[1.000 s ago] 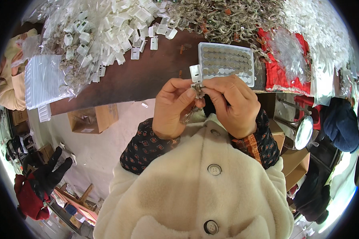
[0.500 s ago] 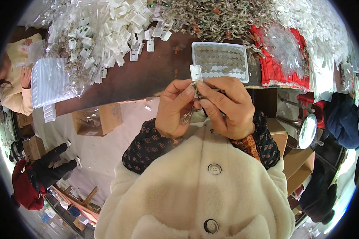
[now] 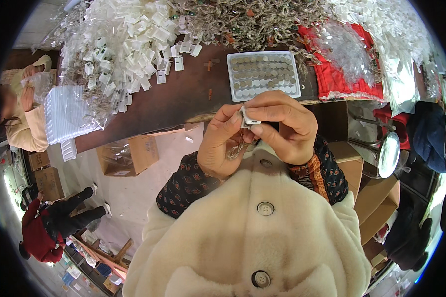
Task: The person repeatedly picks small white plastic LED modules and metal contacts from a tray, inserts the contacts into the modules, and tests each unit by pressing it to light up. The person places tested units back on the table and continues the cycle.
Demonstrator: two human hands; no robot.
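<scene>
In front of my chest, both hands pinch a small white plastic battery case [image 3: 251, 119] with a dark slot in its face. My left hand [image 3: 215, 143] grips its left side between thumb and fingers. From there a thin, clear coiled wire [image 3: 236, 150] hangs below the fingers. My right hand [image 3: 287, 127] has its fingers on top of the case and its thumb against the lower right side. Just beyond the hands, a white tray [image 3: 230, 74] holds rows of round, flat silvery button cells [image 3: 262, 69]. The fingers hide part of the case.
Heaps of white plastic cases [image 3: 148, 34] and coiled wires [image 3: 252, 20] cover the far side of the brown table [image 3: 183, 94]. A red cloth [image 3: 332, 81] with clear plastic lies at right. Stacked clear trays [image 3: 69, 111] stand at left, near a co-worker [image 3: 29, 119]. Cardboard boxes [image 3: 129, 156] sit below.
The case's white lid, which stood up away from my fingers, is now folded down over the case. My right fingers have shifted onto it. The view has moved slightly.
</scene>
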